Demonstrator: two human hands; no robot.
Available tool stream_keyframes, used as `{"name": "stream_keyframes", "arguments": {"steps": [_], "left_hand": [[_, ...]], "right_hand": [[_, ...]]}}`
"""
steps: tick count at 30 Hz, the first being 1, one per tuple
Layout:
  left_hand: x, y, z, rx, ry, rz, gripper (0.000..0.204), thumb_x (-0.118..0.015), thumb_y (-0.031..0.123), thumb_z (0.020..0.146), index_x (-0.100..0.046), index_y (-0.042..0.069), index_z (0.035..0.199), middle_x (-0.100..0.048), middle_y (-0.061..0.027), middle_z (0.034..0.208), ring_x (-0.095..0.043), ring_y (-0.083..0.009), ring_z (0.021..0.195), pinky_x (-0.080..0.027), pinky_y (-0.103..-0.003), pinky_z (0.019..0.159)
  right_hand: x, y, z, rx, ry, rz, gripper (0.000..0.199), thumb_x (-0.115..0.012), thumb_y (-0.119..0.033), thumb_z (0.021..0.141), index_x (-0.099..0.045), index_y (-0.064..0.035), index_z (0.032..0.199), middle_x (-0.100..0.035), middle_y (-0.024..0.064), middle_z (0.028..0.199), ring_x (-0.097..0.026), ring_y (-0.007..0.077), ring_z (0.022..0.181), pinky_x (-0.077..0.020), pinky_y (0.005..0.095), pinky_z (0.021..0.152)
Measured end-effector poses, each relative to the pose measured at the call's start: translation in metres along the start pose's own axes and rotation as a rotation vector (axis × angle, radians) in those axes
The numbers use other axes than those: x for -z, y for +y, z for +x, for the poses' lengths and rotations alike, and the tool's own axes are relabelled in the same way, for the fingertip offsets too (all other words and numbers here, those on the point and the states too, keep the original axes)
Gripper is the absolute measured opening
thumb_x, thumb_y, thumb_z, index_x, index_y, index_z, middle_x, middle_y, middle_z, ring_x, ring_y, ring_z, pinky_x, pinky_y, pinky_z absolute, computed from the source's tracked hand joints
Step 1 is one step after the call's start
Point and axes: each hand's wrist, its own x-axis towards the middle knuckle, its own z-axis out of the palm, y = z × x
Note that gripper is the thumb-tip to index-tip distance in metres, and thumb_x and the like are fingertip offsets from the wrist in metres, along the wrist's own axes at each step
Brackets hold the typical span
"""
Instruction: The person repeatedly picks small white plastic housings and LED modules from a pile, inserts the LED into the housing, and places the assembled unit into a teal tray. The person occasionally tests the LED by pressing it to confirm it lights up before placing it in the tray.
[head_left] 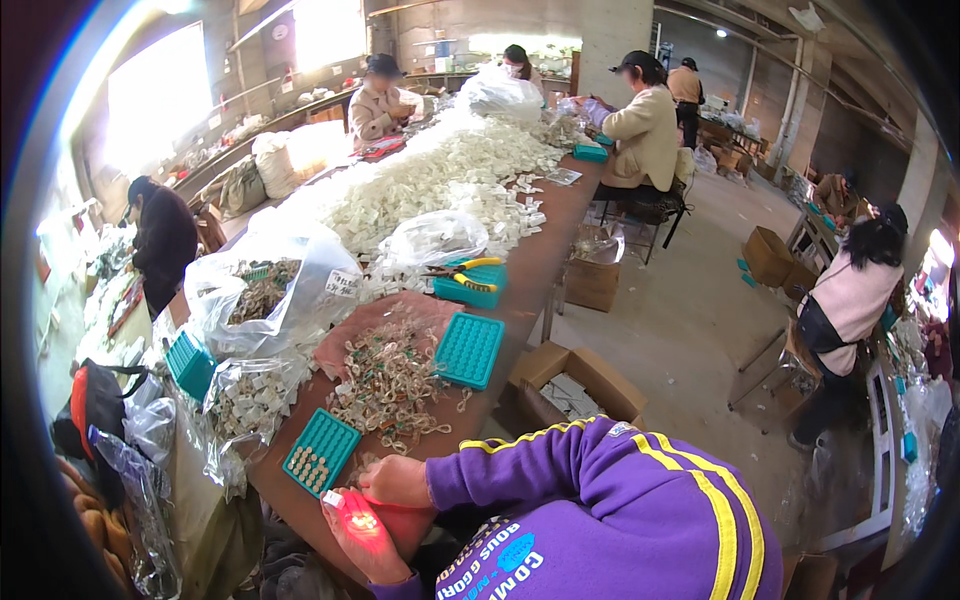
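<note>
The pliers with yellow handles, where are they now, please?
The pliers lie slightly left of the head view's centre, on a teal tray, beside a clear plastic bag.

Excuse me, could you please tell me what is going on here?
The person in purple holds a small white piece in the left hand, which is lit red; the right hand is close beside it. Nearby, a teal tray is partly filled with round pieces, and looped cords lie heaped just beyond. Other people are farther along the table.
</note>
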Motion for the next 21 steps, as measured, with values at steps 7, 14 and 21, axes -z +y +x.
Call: {"name": "stream_keyframes", "arguments": {"steps": [7,14,21], "left_hand": [[-0.021,0.007,-0.008,0.041,0.042,-0.077,0.031,-0.055,0.015,0.098,-0.047,0.003,0.126,-0.058,-0.0109,0.113,-0.057,-0.0208,0.106,-0.049,-0.035,0.097],[-0.017,0.007,-0.013,0.081,-0.015,-0.202,0.032,-0.051,0.015,0.1,-0.048,0.001,0.129,-0.057,-0.0114,0.118,-0.056,-0.0211,0.108,-0.047,-0.034,0.099],[-0.01,0.004,-0.015,0.115,-0.022,-0.309,0.035,-0.043,0.02,0.104,-0.044,0.001,0.133,-0.054,-0.0119,0.122,-0.054,-0.0202,0.111,-0.046,-0.032,0.1]], "right_hand": [[-0.001,0.015,0.0,0.058,0.025,0.101,0.008,-0.059,-0.014,0.076,-0.059,-0.0086,0.083,-0.058,0.0044,0.087,-0.063,0.0219,0.084,-0.0538,0.0303,0.067],[-0.001,0.024,0.002,0.15,0.037,0.195,0.01,-0.059,-0.016,0.076,-0.059,-0.0089,0.083,-0.057,0.0045,0.091,-0.059,0.0228,0.084,-0.0515,0.0326,0.071],[0.003,0.037,0.009,0.247,-0.011,0.14,0.013,-0.062,-0.02,0.074,-0.06,-0.0088,0.081,-0.06,0.0059,0.09,-0.062,0.0233,0.086,-0.0521,0.0352,0.074]]}}
